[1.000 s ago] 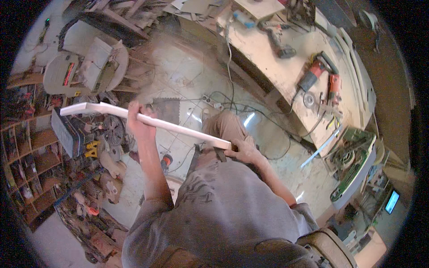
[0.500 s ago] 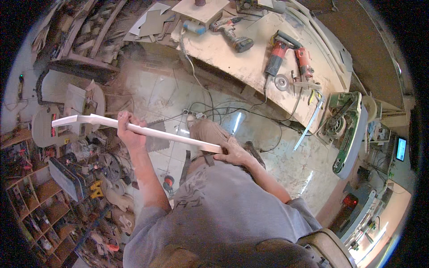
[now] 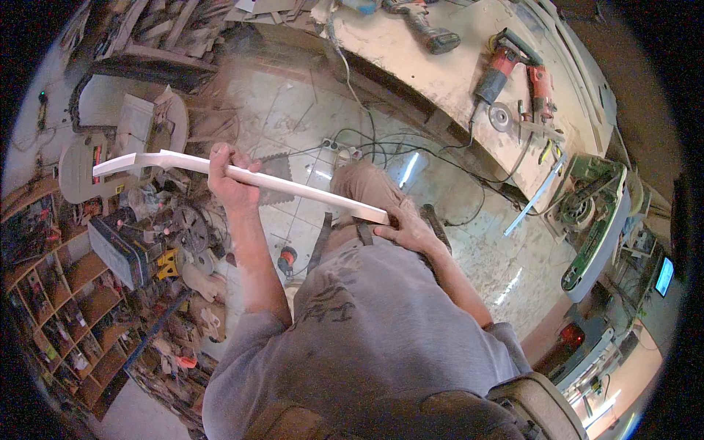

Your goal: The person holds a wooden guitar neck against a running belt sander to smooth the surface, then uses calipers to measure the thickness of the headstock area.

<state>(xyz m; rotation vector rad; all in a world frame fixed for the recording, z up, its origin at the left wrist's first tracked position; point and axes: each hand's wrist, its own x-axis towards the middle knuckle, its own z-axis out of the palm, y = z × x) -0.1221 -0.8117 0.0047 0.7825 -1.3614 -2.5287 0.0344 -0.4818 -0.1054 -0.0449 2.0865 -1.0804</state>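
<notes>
A long, pale, slightly curved wooden piece with a stepped, bent far-left end lies across the front of my body, well above the floor. My left hand is wrapped around it, with the bent end sticking out to the left. At the square right end, my right hand grips the tip near my thigh. Part of its fingers is hidden behind the wood.
A dusty workbench at the far right carries a cordless drill and a red angle grinder. Cables trail over the tiled floor. A green machine stands right; shelving and a dark toolbox are left.
The view has shifted, so the bench and floor sit further right and higher in the picture. Both hands keep their hold on the wooden piece, which is tilted slightly more.
</notes>
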